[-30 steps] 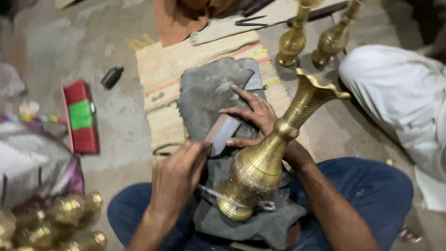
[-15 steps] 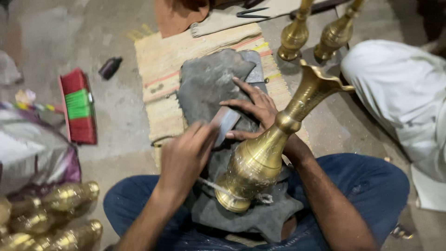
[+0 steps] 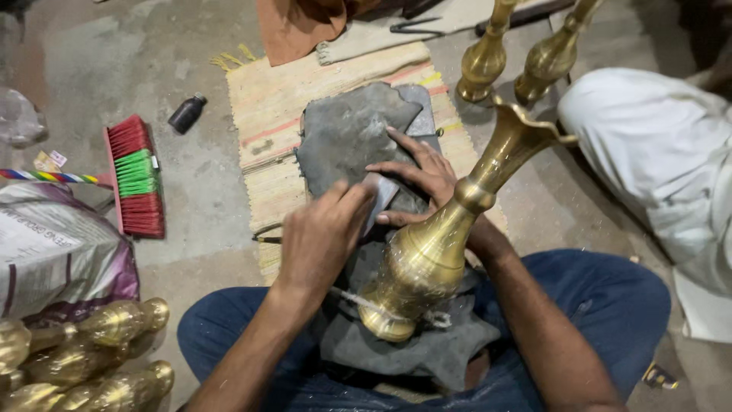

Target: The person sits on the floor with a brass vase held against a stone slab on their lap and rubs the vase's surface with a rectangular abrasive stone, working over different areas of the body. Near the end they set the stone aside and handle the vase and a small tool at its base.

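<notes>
- Brass vase (image 3: pixel 435 252) lies tilted across the seated person's lap, foot toward the body on a dark grey cloth (image 3: pixel 347 133), flared mouth pointing up and away, just to the right of both sets of fingers.
- Left hand (image 3: pixel 324 236) is clenched around a flat grey strip (image 3: pixel 379 200), which looks like an abrasive sheet or a small metal piece; I cannot tell which. Its knuckles face up and its fingertips curl under the near edge of the strip.
- Right hand (image 3: pixel 419 172) is spread flat, fingers released and splayed, pressing the far end of the strip and the cloth beneath; its wrist passes behind the vase's neck.
- To do this well, I judge the flat hand should keep the strip pinned while the clenched one makes short, even strokes, the forearm kept off the vase's neck so it does not roll.
- Beyond the fingertips the cloth ends on a woven mat (image 3: pixel 267 114), giving open room forward.
- Left of the fingers, bare floor reaches a red and green brush (image 3: pixel 136 177) and a small dark bottle (image 3: pixel 187 113), well apart.
- Right of the fingers it is tight: two more upright brass vases (image 3: pixel 482 65) and a second person's white-clad leg (image 3: pixel 648 145) stand near.
- Near left, brass pieces (image 3: pixel 84 358) crowd the knee.
</notes>
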Motion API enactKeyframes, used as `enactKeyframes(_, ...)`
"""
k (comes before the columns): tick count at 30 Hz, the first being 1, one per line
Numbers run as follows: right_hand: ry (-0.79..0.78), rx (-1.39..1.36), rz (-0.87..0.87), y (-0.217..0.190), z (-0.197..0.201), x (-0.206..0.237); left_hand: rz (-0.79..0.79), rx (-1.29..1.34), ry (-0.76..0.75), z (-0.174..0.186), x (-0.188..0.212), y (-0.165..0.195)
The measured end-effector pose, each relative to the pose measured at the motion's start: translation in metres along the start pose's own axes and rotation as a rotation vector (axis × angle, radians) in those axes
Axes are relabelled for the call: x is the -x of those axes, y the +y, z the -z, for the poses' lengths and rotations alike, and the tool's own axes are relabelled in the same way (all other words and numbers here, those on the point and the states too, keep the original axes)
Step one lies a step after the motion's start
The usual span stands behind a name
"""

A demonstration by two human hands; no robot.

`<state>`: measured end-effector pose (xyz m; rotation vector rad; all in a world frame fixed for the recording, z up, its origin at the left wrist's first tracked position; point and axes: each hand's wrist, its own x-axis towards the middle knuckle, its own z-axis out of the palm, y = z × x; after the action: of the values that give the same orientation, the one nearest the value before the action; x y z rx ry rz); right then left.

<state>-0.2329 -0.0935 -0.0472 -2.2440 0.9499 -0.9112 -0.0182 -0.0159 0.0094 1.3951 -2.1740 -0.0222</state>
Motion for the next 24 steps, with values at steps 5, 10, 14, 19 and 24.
enactKeyframes(5,0.011,0.037,-0.008,0.005,0.0,0.001,0.094,-0.01,-0.053,0.004,0.004,0.001)
enactKeyframes(10,0.021,0.006,0.025,0.006,-0.003,-0.001,0.022,0.022,-0.001,-0.001,0.006,-0.003)
enactKeyframes(14,0.024,0.031,0.008,0.004,-0.002,0.001,0.084,-0.004,-0.02,0.0,0.01,-0.004)
enactKeyframes(19,-0.002,0.012,-0.006,0.003,-0.002,0.001,0.103,-0.032,-0.028,-0.004,0.01,-0.003)
enactKeyframes(24,0.006,-0.006,0.033,0.006,-0.003,-0.001,0.062,-0.005,-0.034,-0.002,0.01,-0.004)
